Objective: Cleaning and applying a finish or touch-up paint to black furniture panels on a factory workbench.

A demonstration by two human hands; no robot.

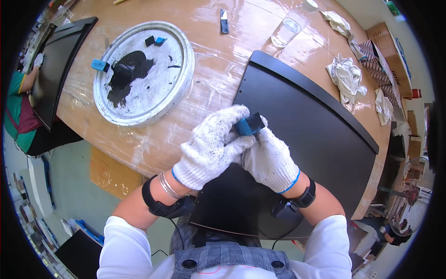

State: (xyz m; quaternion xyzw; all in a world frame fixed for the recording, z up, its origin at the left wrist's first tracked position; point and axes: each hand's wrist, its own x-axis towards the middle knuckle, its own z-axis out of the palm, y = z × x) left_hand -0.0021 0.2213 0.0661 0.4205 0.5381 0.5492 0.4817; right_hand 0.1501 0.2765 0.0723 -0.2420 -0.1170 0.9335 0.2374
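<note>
My left hand [208, 146] and my right hand [273, 158], both in white knit gloves smudged with black, meet above a large black panel [297, 135]. Between them is a small blue block with a black flat piece [244, 127]. Left fingers and thumb close round its blue part. The right thumb and fingers pinch it from the other side, by the black part. The panel has a raised strip along its far edge and lies on the brown table in front of me.
A round white tray [181, 88] smeared with black paste stands left on the plastic-covered table [209, 69]. Another blue block [100, 65] rests on its rim. Beyond lie a small spatula [224, 22], a clear cup [285, 32] and crumpled white cloths [346, 78]. A co-worker handles another panel [60, 65] at far left.
</note>
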